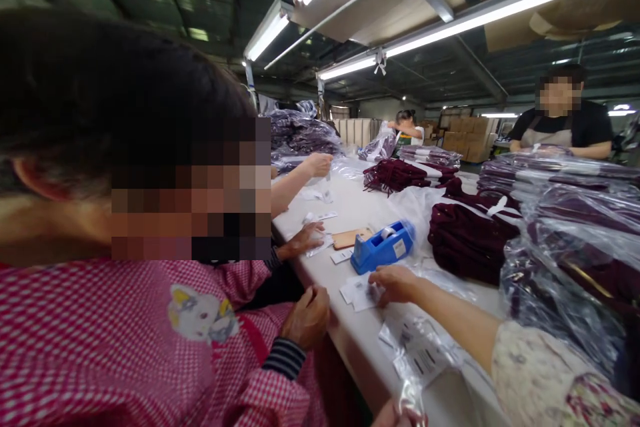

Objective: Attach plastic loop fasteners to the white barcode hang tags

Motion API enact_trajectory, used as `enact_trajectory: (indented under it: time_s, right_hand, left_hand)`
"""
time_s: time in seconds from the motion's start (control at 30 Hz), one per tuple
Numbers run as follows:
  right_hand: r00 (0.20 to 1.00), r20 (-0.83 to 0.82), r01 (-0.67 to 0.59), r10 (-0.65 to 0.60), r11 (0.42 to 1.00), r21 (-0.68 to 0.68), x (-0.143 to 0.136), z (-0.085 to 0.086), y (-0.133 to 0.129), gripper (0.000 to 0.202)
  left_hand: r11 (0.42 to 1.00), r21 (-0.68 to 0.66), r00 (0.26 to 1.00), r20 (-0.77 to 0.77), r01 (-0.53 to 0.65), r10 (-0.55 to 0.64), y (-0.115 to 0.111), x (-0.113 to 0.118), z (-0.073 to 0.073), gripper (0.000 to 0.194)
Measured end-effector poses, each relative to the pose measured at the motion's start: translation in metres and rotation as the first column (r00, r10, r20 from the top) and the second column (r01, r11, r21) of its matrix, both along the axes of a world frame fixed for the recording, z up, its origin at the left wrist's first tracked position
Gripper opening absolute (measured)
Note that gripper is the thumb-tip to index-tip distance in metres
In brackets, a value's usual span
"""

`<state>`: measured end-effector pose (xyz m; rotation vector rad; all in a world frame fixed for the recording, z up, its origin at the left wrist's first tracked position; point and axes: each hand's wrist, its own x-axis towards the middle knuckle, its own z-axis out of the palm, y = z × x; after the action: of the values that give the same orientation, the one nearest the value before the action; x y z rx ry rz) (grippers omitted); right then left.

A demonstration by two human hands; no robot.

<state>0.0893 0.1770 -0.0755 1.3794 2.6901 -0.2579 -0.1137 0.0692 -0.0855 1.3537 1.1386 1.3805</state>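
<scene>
My left hand (400,416) is partly cut off by the bottom edge, its fingers closed on the gathered end of a clear plastic bag (414,392). Printed white labels (425,353) lie at that bag, on the table's near side; I cannot tell if they are inside it. Reaching in from the right, my right hand (395,284) has its fingers bent down and pinched at a small pile of white labels (357,292). Just beyond it stands a blue tape dispenser (383,248).
At left, a person in a pink checked smock (200,347) sits close, hands near the table (345,330). Another person's hand (316,165) reaches in farther back. A tan phone-like object (351,237), maroon garments (470,237) and stacked bagged garments (575,233) occupy the tabletop.
</scene>
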Motion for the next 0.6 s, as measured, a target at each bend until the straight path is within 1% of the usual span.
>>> enact_trajectory:
  time_s: [0.03,0.07,0.13,0.17,0.2,0.23,0.27,0.3,0.37,0.4,0.43,0.47,0.5,0.53,0.6]
  right_hand:
    - [1.000,0.025,-0.007,0.008,1.000,-0.013,-0.001,0.000,0.004,0.035]
    - [0.999,0.047,-0.014,0.015,1.000,-0.024,-0.001,0.001,0.007,0.033]
    - [0.996,0.084,-0.022,0.025,0.999,-0.039,-0.002,0.003,0.013,0.031]
    - [0.995,0.097,-0.023,0.027,0.999,-0.044,-0.002,0.005,0.015,0.031]
    - [0.994,0.107,-0.023,0.028,0.999,-0.044,-0.002,0.006,0.016,0.033]
    - [0.993,0.113,-0.024,0.028,0.999,-0.038,-0.002,0.007,0.017,0.036]
    - [0.993,0.114,-0.026,0.029,0.999,-0.024,-0.002,0.008,0.016,0.039]
    - [0.993,0.110,-0.030,0.030,1.000,-0.002,-0.003,0.008,0.014,0.043]
    - [0.995,0.096,-0.036,0.030,0.998,0.058,-0.002,0.007,0.008,0.046]
    - [0.996,0.088,-0.037,0.029,0.995,0.089,-0.002,0.006,0.004,0.045]
    - [0.997,0.079,-0.035,0.026,0.993,0.117,-0.002,0.004,0.000,0.044]
    - [0.997,0.070,-0.031,0.022,0.990,0.139,-0.001,0.002,-0.004,0.042]
    - [0.998,0.059,-0.024,0.015,0.987,0.156,0.000,0.000,-0.007,0.040]
    - [0.999,0.045,-0.016,0.008,0.986,0.167,0.000,-0.003,-0.010,0.037]
    - [1.000,0.008,0.008,-0.010,0.985,0.174,0.002,-0.007,-0.015,0.032]
  left_hand:
    - [0.999,0.026,0.999,-0.024,-0.025,0.025,0.009,-0.010,0.000,0.015]
    - [0.997,0.054,0.998,-0.044,-0.051,0.054,0.015,-0.017,-0.002,0.013]
    - [0.990,0.107,0.992,-0.076,-0.090,0.098,0.015,-0.023,-0.008,0.031]
    - [0.986,0.127,0.989,-0.083,-0.108,0.119,0.012,-0.022,-0.011,0.035]
    - [0.982,0.151,0.987,-0.097,-0.113,0.128,0.006,-0.020,-0.013,0.034]
    - [0.980,0.179,0.985,-0.133,-0.084,0.109,0.000,-0.017,-0.014,0.031]
    - [0.978,0.207,0.980,-0.188,-0.026,0.066,-0.006,-0.013,-0.013,0.027]
    - [0.973,0.225,0.967,-0.256,0.057,0.003,-0.012,-0.009,-0.012,0.022]
    - [0.948,0.206,0.913,-0.378,0.242,-0.151,-0.023,-0.001,-0.006,0.015]
    - [0.935,0.168,0.889,-0.399,0.313,-0.226,-0.027,0.003,-0.004,0.014]
    - [0.927,0.120,0.882,-0.372,0.355,-0.290,-0.031,0.007,-0.002,0.013]
    - [0.920,0.071,0.886,-0.306,0.385,-0.348,-0.035,0.012,-0.001,0.012]
    - [0.908,0.022,0.891,-0.205,0.418,-0.406,-0.037,0.017,-0.001,0.011]
    - [0.890,-0.024,0.887,-0.074,0.454,-0.455,-0.038,0.023,-0.002,0.012]
    - [0.837,-0.111,0.835,0.221,0.535,-0.504,-0.038,0.035,-0.004,0.018]
